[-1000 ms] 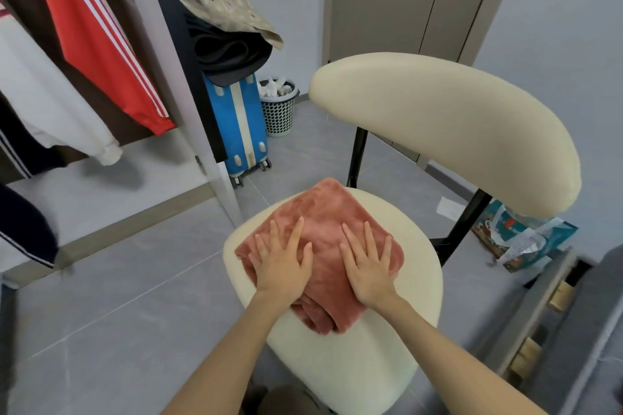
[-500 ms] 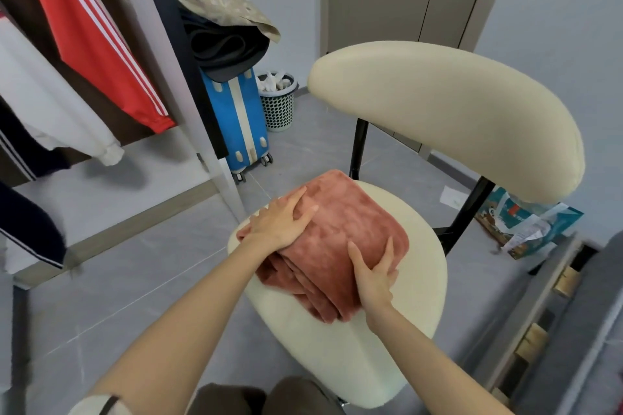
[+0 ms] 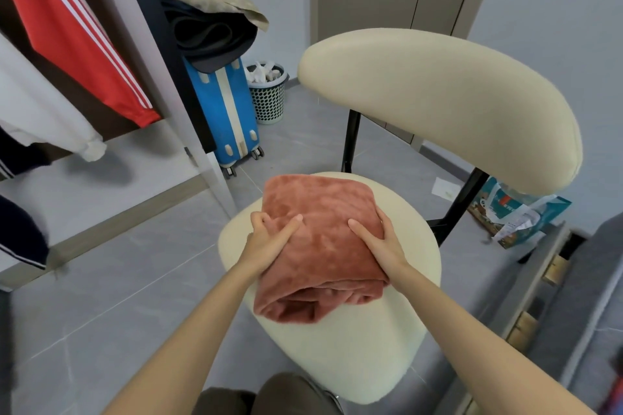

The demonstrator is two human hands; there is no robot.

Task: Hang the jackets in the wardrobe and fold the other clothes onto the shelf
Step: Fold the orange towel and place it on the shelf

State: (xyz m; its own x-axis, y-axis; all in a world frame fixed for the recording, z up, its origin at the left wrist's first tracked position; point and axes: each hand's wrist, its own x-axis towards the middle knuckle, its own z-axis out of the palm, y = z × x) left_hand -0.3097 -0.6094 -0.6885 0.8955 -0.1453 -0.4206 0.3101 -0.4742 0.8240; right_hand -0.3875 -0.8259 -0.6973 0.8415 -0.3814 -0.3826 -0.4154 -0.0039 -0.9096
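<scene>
A folded rust-pink fleece garment (image 3: 320, 239) sits as a thick bundle on the cream seat of a chair (image 3: 354, 354). My left hand (image 3: 269, 239) grips its left side, thumb on top and fingers curled under the edge. My right hand (image 3: 381, 239) grips its right side the same way. In the open wardrobe on the left hang a red jacket with white stripes (image 3: 74, 34), a white garment (image 3: 43, 111) and a dark navy one (image 3: 20, 232). The wardrobe's pale bottom shelf (image 3: 111, 178) lies below them.
The chair's wide cream backrest (image 3: 445, 104) rises behind the bundle. A blue suitcase (image 3: 226, 111) stands by the wardrobe's end with dark and beige clothes (image 3: 209, 10) piled on it. A mesh bin (image 3: 268, 94) is behind. A printed bag (image 3: 515, 212) lies on the floor at the right.
My hands went from pressing flat on the folded garment to gripping it at both sides. The bundle has turned and looks thicker and raised at my end.
</scene>
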